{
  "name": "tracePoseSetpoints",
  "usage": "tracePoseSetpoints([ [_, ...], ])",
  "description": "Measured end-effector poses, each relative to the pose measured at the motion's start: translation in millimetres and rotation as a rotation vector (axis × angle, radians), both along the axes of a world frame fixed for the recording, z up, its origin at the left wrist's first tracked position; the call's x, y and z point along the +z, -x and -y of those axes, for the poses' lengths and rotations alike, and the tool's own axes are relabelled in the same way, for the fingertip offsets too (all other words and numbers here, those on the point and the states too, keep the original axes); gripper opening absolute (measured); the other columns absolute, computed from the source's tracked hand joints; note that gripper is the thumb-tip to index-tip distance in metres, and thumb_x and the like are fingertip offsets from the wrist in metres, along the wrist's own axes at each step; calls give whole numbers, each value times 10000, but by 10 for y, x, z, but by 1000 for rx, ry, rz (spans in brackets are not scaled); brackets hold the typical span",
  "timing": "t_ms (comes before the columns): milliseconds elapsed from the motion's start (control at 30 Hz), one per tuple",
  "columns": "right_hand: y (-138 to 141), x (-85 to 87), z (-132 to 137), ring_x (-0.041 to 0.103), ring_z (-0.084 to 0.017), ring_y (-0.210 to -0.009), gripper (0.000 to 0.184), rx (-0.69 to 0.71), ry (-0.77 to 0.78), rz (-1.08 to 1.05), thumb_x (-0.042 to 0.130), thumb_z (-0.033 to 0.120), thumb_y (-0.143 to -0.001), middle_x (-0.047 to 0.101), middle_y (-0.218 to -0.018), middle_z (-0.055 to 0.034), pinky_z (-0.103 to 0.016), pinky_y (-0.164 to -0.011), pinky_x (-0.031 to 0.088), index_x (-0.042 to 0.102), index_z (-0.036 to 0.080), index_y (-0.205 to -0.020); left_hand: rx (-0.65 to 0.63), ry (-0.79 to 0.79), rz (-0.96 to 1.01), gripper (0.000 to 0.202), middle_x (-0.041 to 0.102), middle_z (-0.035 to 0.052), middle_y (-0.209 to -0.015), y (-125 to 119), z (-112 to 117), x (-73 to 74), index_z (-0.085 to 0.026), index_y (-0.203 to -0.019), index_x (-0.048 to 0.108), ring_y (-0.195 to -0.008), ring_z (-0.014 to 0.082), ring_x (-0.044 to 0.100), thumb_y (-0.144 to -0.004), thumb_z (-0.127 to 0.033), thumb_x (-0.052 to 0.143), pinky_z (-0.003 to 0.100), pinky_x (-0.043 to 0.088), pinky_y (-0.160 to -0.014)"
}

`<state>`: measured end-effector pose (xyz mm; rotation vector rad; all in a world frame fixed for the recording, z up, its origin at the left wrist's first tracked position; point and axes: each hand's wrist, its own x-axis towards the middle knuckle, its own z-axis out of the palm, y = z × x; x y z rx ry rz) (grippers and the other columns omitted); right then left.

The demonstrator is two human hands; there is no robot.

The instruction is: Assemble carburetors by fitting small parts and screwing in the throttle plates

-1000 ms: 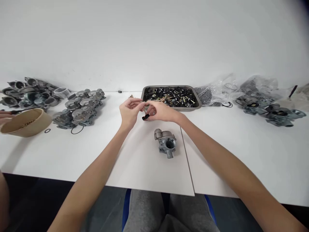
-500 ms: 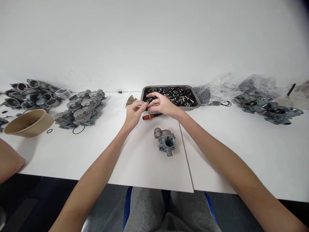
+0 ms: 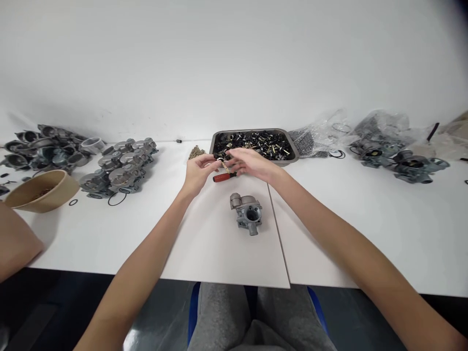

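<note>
My left hand (image 3: pixel 198 171) is closed in a pinch on a small black part (image 3: pixel 218 157), held just in front of the metal tray (image 3: pixel 294 152) of small black and brass parts. My right hand (image 3: pixel 253 165) reaches toward that part with its fingers stretched out and apart, fingertips close to it. Below the two hands, a red-handled screwdriver (image 3: pixel 222 177) lies on the white table (image 3: pixel 365 224). A grey carburetor body (image 3: pixel 247 213) stands on the table nearer to me, and neither hand touches it.
Piles of grey carburetor bodies (image 3: pixel 120 165) and a brown bowl (image 3: pixel 40 191) sit at the left, with black O-rings (image 3: pixel 117 199) beside them. A small brass pile (image 3: pixel 196 152) lies left of the tray. Plastic bags and more carburetors (image 3: pixel 402 161) are at the right. Another person's arm (image 3: pixel 14 243) shows at the left edge.
The screwdriver went from my right hand down onto the table. My right hand reached into the tray and came back toward my left hand, which now pinches a small black part.
</note>
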<state>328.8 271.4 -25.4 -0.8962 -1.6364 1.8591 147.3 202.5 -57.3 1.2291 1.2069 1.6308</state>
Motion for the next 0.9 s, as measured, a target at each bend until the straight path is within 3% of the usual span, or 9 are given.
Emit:
tracePoseSetpoints([
  [67,-106,-90,116,635,-116,-675,323,-42,-96,85,626,468,-919,735,-932,-74,-228,-581,476,645,176,-1054,-26,11,42,394,726,65,-749,-11,20,28,-101,-837,715,-638,130,673,-591,-353,891,274,579,-671],
  [133,-220,-196,270,655,-128,-728,371,4,-138,84,615,506,-913,739,-939,-89,-230,-616,484,680,157,-1020,-56,6,95,391,733,68,-736,-53,48,79,-103,-831,720,-657,137,688,-577,-337,903,275,587,-693],
  [267,-373,-356,581,684,-165,-888,474,126,-46,-14,637,583,-858,740,-1028,-110,-266,-787,520,732,135,-982,-84,54,148,406,728,59,-720,-205,189,233,-114,-796,729,-644,128,678,-537,-360,921,254,587,-662],
  [400,-378,-391,744,652,-147,-845,428,110,-39,-84,608,555,-875,712,-921,-62,-261,-819,497,722,146,-923,-53,125,-36,341,718,63,-731,-327,558,320,-126,-767,741,-647,136,679,-566,-350,903,247,592,-640],
  [467,-361,-390,769,618,-131,-779,403,111,-77,-89,570,535,-898,683,-857,-41,-245,-766,480,703,155,-869,17,136,-161,268,713,59,-736,-342,807,279,-140,-729,746,-633,131,672,-609,-342,876,236,584,-615],
  [633,-342,-401,808,576,-126,-725,428,62,-89,-78,516,546,-910,655,-819,-41,-238,-706,455,668,153,-830,179,283,-240,234,699,34,-643,-324,1272,24,-161,-726,733,-497,141,635,-655,-361,833,254,531,-510],
  [733,-343,-396,843,571,-124,-722,425,10,-92,-72,515,542,-903,649,-829,-43,-234,-687,446,657,148,-833,235,366,-278,231,675,28,-556,-356,1332,-50,-154,-715,719,-495,149,634,-671,-360,813,260,520,-559],
  [900,-342,-383,866,590,-131,-772,412,3,-145,-64,471,504,-928,647,-849,-48,-240,-740,447,650,144,-839,241,423,-314,277,681,26,-560,-456,1271,20,-142,-766,720,-553,139,638,-707,-409,765,273,501,-705],
])
